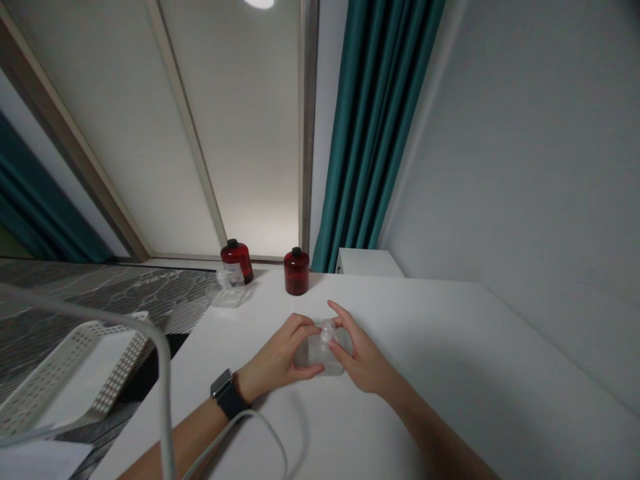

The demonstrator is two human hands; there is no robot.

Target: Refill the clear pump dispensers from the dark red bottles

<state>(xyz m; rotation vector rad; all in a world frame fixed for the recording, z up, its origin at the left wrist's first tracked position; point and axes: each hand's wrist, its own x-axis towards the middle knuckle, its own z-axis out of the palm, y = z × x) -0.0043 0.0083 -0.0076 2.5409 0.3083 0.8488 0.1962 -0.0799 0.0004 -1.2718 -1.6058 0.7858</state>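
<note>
A clear plastic container (320, 353) with a small rounded, translucent top piece (327, 331) sits on the white table between my hands. My left hand (280, 355) grips its left side, thumb at the near edge and fingers at the far edge. On the right, my right hand (364, 360) pinches the top piece between thumb and fingers, with the index finger raised. The container's exact kind is hard to make out because it is see-through and partly covered by my fingers.
Two dark red bottles with black caps, one labelled (233, 272) and one plain (297, 273), stand at the table's (425, 347) far edge. Another clear plastic piece (227, 293) lies by the labelled bottle. A white basket (50, 380) is at left. A pale cable (165, 393) crosses the foreground.
</note>
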